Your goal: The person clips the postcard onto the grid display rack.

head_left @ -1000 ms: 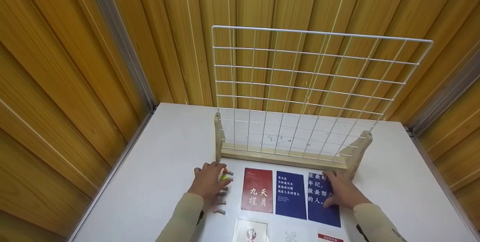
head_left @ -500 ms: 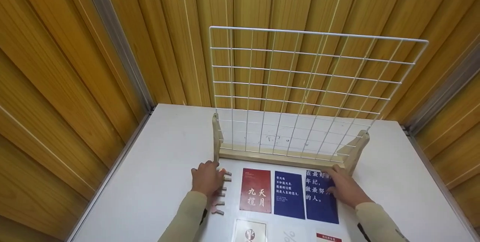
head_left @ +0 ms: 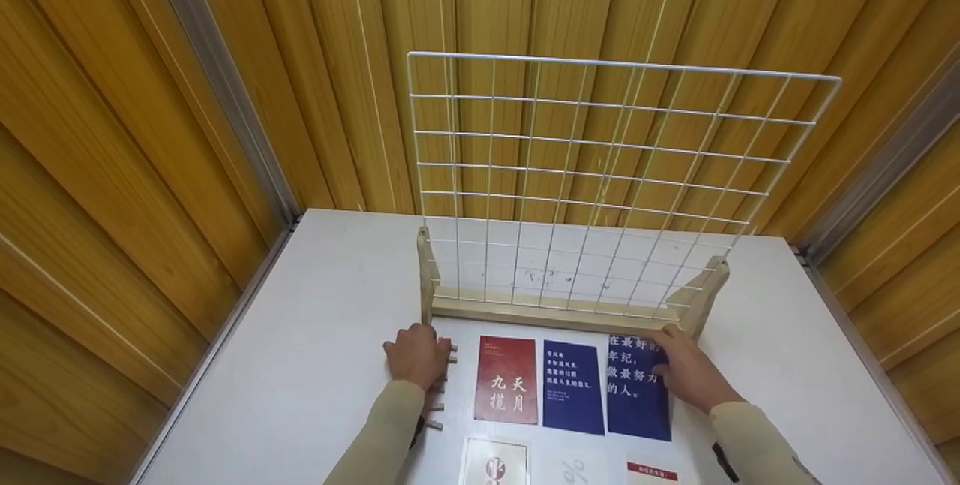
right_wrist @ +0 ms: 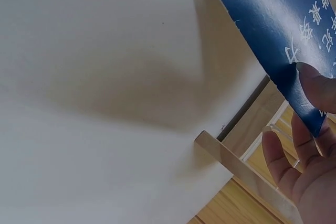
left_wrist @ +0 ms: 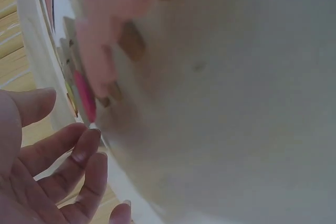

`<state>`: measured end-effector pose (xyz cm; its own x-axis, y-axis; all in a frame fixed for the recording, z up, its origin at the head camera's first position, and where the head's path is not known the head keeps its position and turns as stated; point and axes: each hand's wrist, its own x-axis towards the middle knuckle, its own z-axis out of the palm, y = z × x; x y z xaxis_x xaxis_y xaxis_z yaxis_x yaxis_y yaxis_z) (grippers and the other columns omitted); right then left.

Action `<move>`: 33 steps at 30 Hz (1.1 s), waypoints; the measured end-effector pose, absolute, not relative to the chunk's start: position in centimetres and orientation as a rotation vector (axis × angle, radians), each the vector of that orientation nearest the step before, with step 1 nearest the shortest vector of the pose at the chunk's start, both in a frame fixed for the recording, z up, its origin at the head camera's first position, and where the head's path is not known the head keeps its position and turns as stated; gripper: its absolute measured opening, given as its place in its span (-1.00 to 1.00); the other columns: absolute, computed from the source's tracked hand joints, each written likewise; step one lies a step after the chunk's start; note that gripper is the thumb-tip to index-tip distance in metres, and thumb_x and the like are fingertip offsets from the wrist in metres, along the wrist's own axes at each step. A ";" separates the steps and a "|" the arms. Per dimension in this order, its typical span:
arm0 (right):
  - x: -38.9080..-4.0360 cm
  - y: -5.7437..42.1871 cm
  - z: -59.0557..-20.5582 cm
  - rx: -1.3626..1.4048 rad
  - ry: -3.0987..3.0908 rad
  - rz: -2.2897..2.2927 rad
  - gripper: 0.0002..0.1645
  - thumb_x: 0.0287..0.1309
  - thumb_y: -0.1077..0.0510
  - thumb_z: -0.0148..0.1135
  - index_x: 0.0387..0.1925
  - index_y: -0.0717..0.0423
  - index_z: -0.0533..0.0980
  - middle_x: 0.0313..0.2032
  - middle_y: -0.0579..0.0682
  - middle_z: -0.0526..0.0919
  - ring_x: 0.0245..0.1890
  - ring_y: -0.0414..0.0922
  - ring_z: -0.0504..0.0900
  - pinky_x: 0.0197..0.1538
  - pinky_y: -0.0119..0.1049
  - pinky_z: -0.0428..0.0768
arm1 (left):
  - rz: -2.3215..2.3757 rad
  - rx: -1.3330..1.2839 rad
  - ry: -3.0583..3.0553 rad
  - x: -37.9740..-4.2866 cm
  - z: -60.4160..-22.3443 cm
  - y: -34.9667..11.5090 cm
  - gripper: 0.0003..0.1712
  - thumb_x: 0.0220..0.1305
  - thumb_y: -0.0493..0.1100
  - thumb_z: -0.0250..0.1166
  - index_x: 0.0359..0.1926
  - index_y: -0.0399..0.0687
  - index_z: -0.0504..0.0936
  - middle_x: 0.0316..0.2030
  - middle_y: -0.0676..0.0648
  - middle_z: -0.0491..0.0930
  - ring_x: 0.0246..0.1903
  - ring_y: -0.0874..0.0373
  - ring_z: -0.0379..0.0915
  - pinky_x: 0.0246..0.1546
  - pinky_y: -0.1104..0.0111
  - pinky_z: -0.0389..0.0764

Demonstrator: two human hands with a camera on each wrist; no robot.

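Observation:
My right hand (head_left: 694, 369) pinches the upper right corner of a dark blue card (right_wrist: 262, 30) printed with white characters. The thumb lies on its face with fingertips behind, and that side is raised off the table. My left hand (head_left: 416, 357) is beside a column of small wooden clips (head_left: 435, 406), partly hiding them. In the left wrist view the thumb and loosely bent fingers stand apart with nothing between them, near a bright pink piece (left_wrist: 85, 97) and blurred pale pink shapes (left_wrist: 97, 51) on the clips. A red card (head_left: 506, 380) and another blue card (head_left: 572, 387) lie between the hands.
Behind the cards stands a white wire grid (head_left: 600, 143) in a wooden base (head_left: 555, 314). Closer to me lie a cream card (head_left: 495, 462), a pale card marked with a percent sign (head_left: 574, 466) and a red-topped card (head_left: 651, 471). Wood-patterned walls (head_left: 112, 170) surround the white table (head_left: 337, 275).
My right thumb has moved from the blue card's face to its right edge, and the hand now pinches the corner. My left hand has drawn back slightly from the top clips. The head view has shifted slightly.

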<state>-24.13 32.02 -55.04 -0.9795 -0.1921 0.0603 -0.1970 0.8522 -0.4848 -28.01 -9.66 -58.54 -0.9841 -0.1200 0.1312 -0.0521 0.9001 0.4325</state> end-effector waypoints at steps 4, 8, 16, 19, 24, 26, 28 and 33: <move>-24.2 31.8 -55.0 0.320 -3.002 0.799 -0.29 0.06 0.52 0.28 0.28 0.20 0.41 0.10 0.19 0.42 0.22 0.32 0.39 0.21 0.23 0.33 | -0.659 0.122 -2.918 -28.1 -58.5 -9.7 -0.75 0.21 -0.04 0.38 -0.48 -0.11 0.66 -0.53 -0.05 0.59 -0.41 -0.04 0.54 -0.26 -0.02 0.42; -24.1 31.6 -55.1 0.328 -2.996 0.800 -0.29 0.07 0.52 0.28 0.28 0.18 0.41 0.09 0.15 0.42 0.22 0.28 0.39 0.22 0.21 0.34 | -0.628 0.070 -2.921 -28.1 -58.4 -9.9 -0.86 0.23 -0.13 0.37 -0.36 -0.11 0.70 -0.46 -0.07 0.63 -0.36 -0.06 0.57 -0.24 -0.05 0.43; -23.7 32.0 -54.8 0.286 -3.001 0.805 -0.27 0.11 0.52 0.26 0.32 0.14 0.38 0.20 0.18 0.36 0.29 0.28 0.30 0.24 0.22 0.29 | -0.474 -0.156 -2.990 -28.4 -57.7 -9.5 -0.88 0.22 -0.18 0.41 -0.20 -0.03 0.75 -0.37 -0.06 0.71 -0.33 -0.04 0.61 -0.23 -0.04 0.44; -23.7 32.1 -54.6 0.280 -3.009 0.811 -0.26 0.11 0.52 0.25 0.33 0.13 0.37 0.23 0.19 0.35 0.31 0.29 0.28 0.26 0.22 0.26 | -0.406 -0.211 -3.023 -28.6 -57.5 -9.4 -0.88 0.22 -0.17 0.42 -0.20 -0.01 0.77 -0.39 -0.03 0.71 -0.35 -0.01 0.59 -0.19 -0.04 0.44; -23.8 32.0 -54.7 0.270 -3.008 0.813 -0.29 0.13 0.51 0.24 0.32 0.13 0.38 0.16 0.17 0.37 0.27 0.27 0.34 0.24 0.20 0.31 | -0.365 -0.285 -3.039 -29.1 -57.1 -9.4 -0.91 0.21 -0.19 0.42 -0.24 0.01 0.78 -0.41 0.00 0.70 -0.38 0.05 0.56 -0.22 0.01 0.44; -23.8 32.0 -54.8 0.273 -3.007 0.815 -0.29 0.13 0.51 0.24 0.33 0.13 0.38 0.17 0.18 0.37 0.26 0.28 0.35 0.23 0.20 0.32 | -0.351 -0.311 -3.032 -29.2 -57.0 -9.4 -0.92 0.21 -0.21 0.42 -0.25 0.01 0.78 -0.41 0.00 0.70 -0.39 0.05 0.57 -0.24 0.02 0.45; -23.8 32.0 -54.8 0.276 -3.007 0.815 -0.28 0.13 0.50 0.24 0.33 0.13 0.37 0.19 0.20 0.36 0.27 0.29 0.33 0.23 0.20 0.31 | -0.340 -0.333 -3.034 -29.4 -56.9 -9.5 -0.91 0.20 -0.22 0.42 -0.25 0.00 0.78 -0.39 0.00 0.70 -0.36 0.05 0.58 -0.22 0.01 0.47; -23.7 32.1 -54.9 0.273 -2.999 0.815 -0.27 0.12 0.50 0.25 0.34 0.13 0.37 0.20 0.19 0.35 0.27 0.30 0.34 0.23 0.21 0.31 | -0.416 -0.383 -3.087 -29.8 -56.7 -9.4 -0.84 0.21 -0.25 0.41 -0.16 -0.03 0.76 -0.29 -0.02 0.72 -0.28 0.03 0.63 -0.11 -0.03 0.52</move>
<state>-23.74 32.12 -54.89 -0.9845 -0.1625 0.0662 -0.1736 0.8482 -0.5004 -29.85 -9.39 -56.75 -0.9702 0.2397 0.0354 0.2406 0.9350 0.2605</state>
